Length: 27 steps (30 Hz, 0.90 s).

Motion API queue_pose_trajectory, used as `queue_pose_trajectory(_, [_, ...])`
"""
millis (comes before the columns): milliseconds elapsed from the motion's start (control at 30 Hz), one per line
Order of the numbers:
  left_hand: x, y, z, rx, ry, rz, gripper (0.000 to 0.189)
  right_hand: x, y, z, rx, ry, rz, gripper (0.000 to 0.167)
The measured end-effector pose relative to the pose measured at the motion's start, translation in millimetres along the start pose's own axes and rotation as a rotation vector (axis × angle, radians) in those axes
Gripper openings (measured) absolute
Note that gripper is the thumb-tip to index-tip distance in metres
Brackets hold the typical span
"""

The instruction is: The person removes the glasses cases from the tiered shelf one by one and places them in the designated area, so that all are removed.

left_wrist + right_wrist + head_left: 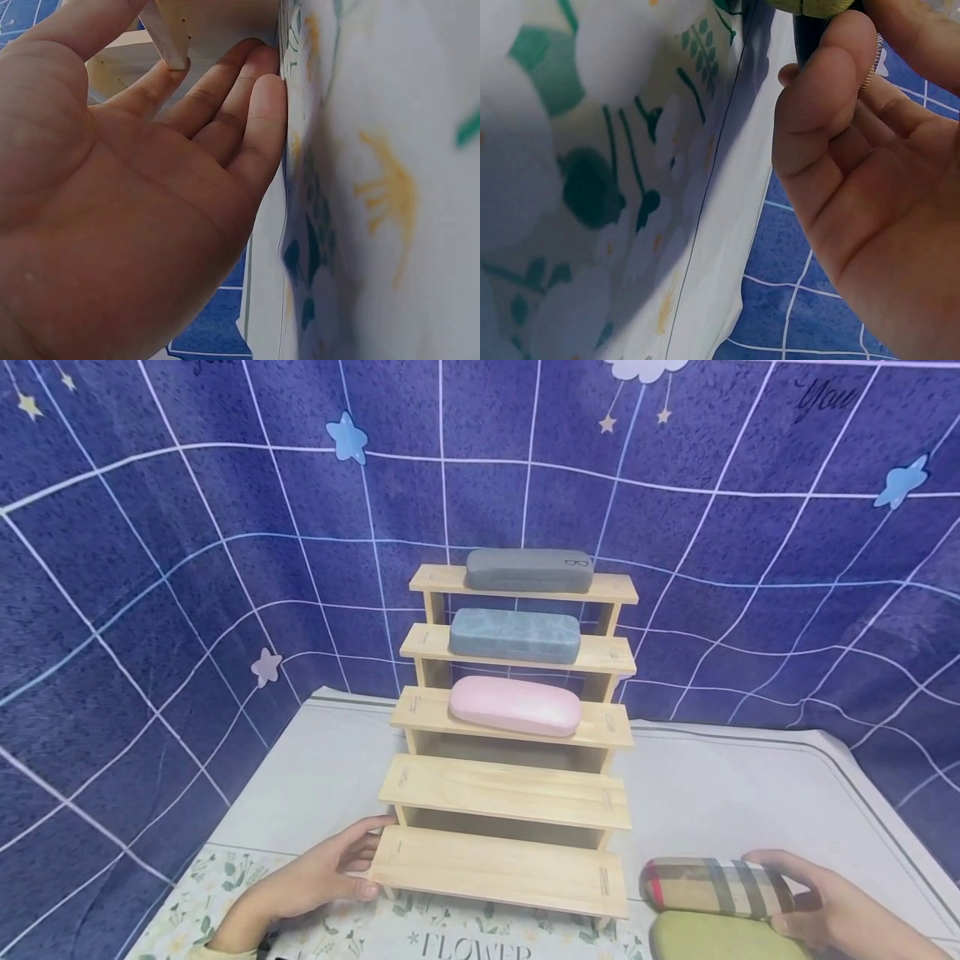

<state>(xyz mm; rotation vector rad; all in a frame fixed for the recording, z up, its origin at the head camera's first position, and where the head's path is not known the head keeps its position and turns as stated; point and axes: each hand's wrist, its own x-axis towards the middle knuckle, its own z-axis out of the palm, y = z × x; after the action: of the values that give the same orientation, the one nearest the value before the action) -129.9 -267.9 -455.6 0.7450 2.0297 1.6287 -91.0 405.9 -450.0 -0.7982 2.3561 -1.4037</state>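
Note:
My left hand (330,872) grips the left end of the lowest step of a pale wooden stepped display rack (498,870). Its thumb lies at the front of the board and its fingers go behind; the left wrist view shows the index finger against a wooden edge. With my right hand (832,902) I hold the right end of a plaid glasses case (716,887), which lies beside the rack. Just in front of it is a green glasses case (723,937), close to my thumb. Pink (515,706), blue (514,636) and grey (529,571) glasses cases occupy the upper three steps.
A white cloth (720,785) and a floral cloth with printed lettering (480,939) cover the table. Behind hangs a dark blue curtain (480,493) with a grid and stars.

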Motion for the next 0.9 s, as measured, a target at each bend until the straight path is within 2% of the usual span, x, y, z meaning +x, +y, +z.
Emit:
queue_pose_trajectory(67, [-0.1,0.1,0.0,0.0,-0.001,0.004,0.078,0.2,1.0,-0.2,-0.004,-0.001,-0.005,0.066])
queue_pose_trajectory(267, [0.0,-0.6,-0.4,0.0,0.0,-0.003,0.078,-2.2,-1.6,-0.7,0.021,-0.004,0.075,0.064])
queue_pose_trajectory(333, [-0.1,-0.5,-0.4,0.0,0.003,-0.011,0.078,-2.2,-3.7,-0.1,-0.038,0.026,0.042,0.065])
queue_pose_trajectory(400, [-0.4,-0.1,-0.4,-0.003,0.007,-0.019,0.079,-0.4,-6.4,-0.2,-0.162,0.089,-0.02,0.066])
queue_pose_trajectory(500, [-1.0,0.6,-0.1,-0.013,0.008,-0.02,0.079,4.5,-15.0,-2.5,-0.265,0.173,-0.08,0.068])
queue_pose_trajectory(600, [-1.2,0.2,-0.2,-0.016,0.003,-0.003,0.078,11.9,-32.5,-5.7,-0.239,0.195,-0.029,0.066])
queue_pose_trajectory(733, [-1.3,-1.2,-0.8,-0.014,-0.002,0.011,0.078,26.8,-65.1,-5.3,-0.278,0.247,0.055,0.058])
queue_pose_trajectory(800, [-1.4,-1.5,-0.8,-0.012,-0.002,0.008,0.079,36.4,-80.3,-4.5,-0.306,0.268,0.047,0.055])
queue_pose_trajectory(900, [-0.8,-1.3,-0.3,-0.015,-0.006,0.006,0.079,52.7,-100.9,-3.3,-0.329,0.292,-0.007,0.049])
